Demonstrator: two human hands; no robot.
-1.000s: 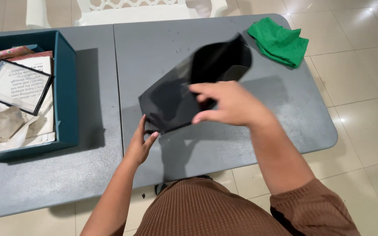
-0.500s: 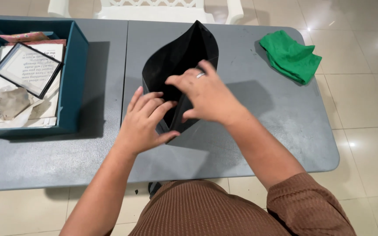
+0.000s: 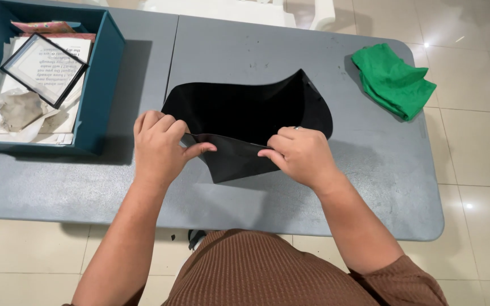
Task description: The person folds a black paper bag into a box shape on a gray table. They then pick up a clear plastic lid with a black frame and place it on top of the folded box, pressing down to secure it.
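Pinching the near edge of a black sheet (image 3: 250,113) at the middle of the frame, both hands work close together just above the grey table (image 3: 290,198). The left hand (image 3: 157,144) has its fingers closed on the sheet's left part, thumb pointing inward along the fold, while the right hand (image 3: 299,153) has its fingers curled down and closed on the right part, a ring showing on one finger. Between them a flap of the black material is folded toward the person and hangs in a point, so the two grips seem placed to hold the crease taut from either side. The far half of the sheet curves upward and stands off the table, which suggests a stiff, smooth material rather than limp cloth. At the upper left of the frame sits a teal box (image 3: 100,85) holding printed papers, a black-framed pane (image 3: 43,68) laid at an angle, and a crumpled grey scrap (image 3: 18,107). A folded green cloth (image 3: 395,82) lies at the upper right of the frame, well apart from the hands. The table is a dull, scuffed grey with a seam running down it; beneath it is a pale glossy tile floor (image 3: 483,147), and part of a white plastic chair (image 3: 239,8) shows along the top edge.
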